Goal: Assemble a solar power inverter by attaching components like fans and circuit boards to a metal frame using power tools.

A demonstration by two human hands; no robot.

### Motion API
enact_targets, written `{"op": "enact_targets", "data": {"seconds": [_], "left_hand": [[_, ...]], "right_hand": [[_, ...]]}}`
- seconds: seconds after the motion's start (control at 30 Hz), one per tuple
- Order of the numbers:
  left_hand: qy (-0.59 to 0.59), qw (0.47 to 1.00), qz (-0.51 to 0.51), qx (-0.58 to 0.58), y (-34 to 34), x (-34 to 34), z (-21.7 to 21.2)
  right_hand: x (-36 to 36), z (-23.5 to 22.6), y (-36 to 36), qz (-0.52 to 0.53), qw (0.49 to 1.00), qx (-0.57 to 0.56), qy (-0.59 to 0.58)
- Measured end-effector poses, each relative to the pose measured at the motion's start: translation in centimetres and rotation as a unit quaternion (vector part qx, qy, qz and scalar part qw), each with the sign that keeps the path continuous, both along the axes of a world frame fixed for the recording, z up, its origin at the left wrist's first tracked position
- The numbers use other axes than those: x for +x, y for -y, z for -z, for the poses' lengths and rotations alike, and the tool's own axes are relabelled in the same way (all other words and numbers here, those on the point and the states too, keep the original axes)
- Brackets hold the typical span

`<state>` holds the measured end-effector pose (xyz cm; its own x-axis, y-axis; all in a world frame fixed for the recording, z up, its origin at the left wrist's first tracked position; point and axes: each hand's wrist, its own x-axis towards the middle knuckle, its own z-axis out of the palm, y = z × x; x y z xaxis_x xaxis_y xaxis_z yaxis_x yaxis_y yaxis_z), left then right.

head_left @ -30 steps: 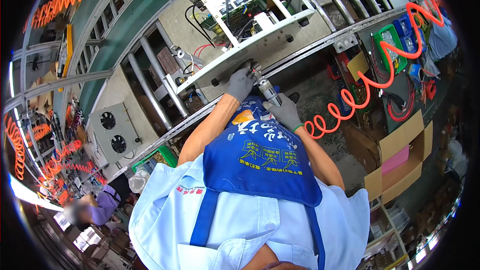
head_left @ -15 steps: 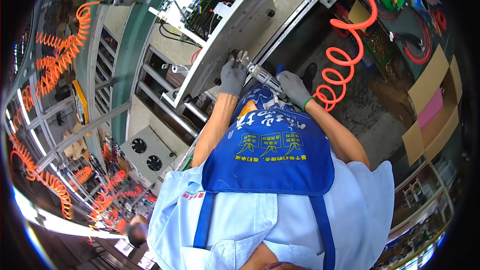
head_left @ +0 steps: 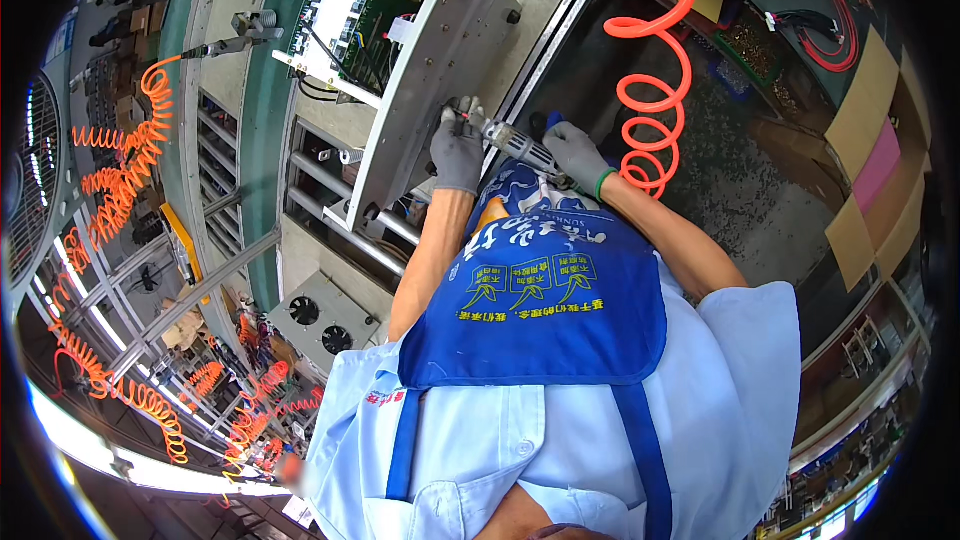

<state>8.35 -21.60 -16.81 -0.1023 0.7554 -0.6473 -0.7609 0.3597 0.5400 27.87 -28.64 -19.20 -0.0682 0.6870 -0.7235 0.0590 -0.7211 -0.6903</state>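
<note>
Both my hands wear grey gloves. My right hand is closed round the rear of a power screwdriver with a clear, ribbed body. The tool lies nearly level, its tip pointing left to the side panel of a grey metal cabinet. My left hand is right at that tip, close against the panel, fingers pinched together; whatever they hold is too small to make out. Green circuit boards and wires show inside the cabinet's open face, on the panel's far side from the tool.
The cabinet stands on a roller conveyor. A red coiled air hose hangs at right, near my right hand. Further right are an open cardboard box and red cables. A fan unit sits at lower left.
The whole view has shifted, so cabinet and hose appear further left. Both hands keep almost the same place at the tool and panel.
</note>
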Motion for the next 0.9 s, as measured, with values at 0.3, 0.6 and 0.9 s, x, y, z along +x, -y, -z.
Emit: {"op": "enact_targets", "data": {"seconds": [0.3,0.6,0.9], "left_hand": [[-0.039,0.999,0.031,0.008,0.1,-0.4,-1.4],[-0.697,0.681,0.196,0.11,-2.5,-9.1,-16.0],[-0.462,0.646,0.608,-0.009,-10.5,-14.8,-5.6]], "right_hand": [[-1.0,-5.2,-0.9,-0.202,0.965,0.135,0.098],[-0.6,-5.6,-0.6,-0.193,0.966,0.137,0.105],[-0.8,-5.6,-0.6,-0.185,0.969,0.125,0.107]]}}
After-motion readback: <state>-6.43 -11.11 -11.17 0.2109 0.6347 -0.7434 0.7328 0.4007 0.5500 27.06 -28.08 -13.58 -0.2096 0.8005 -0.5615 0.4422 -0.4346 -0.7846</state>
